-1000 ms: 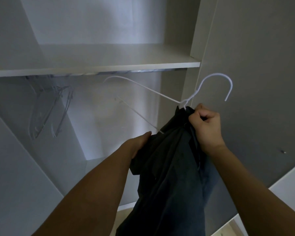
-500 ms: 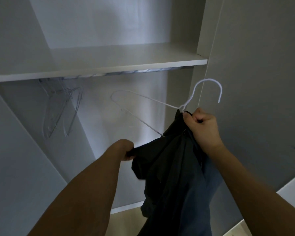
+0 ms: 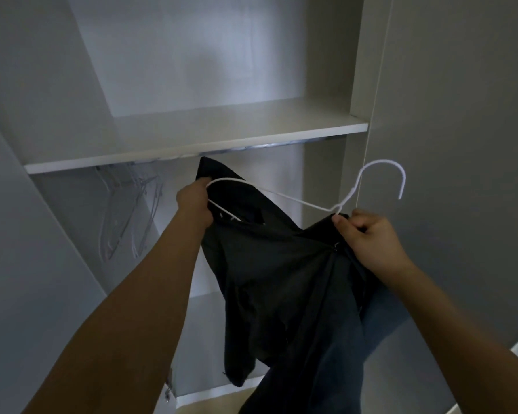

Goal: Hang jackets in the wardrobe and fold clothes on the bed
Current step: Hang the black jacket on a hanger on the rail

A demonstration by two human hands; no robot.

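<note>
The dark jacket (image 3: pixel 269 264) hangs in front of the open wardrobe (image 3: pixel 192 130), below the shelf (image 3: pixel 210 135) and the rail (image 3: pixel 251 147) under it. The left hand (image 3: pixel 195 201) is raised with its fingers clenched on the jacket's upper corner at the far end of the white wire hanger (image 3: pixel 284 200); fabric stands up just above that hand. The right hand (image 3: pixel 368 237) pinches bunched jacket cloth just beneath the hanger's neck, thumb and forefinger touching the fabric. The hanger's hook (image 3: pixel 392 174) rises above the right hand, clear of the rail. Between the hands the jacket sags; its lower part drops past the right forearm. Several empty hangers (image 3: pixel 126 213) hang on the rail at left, well apart from the jacket.
</note>
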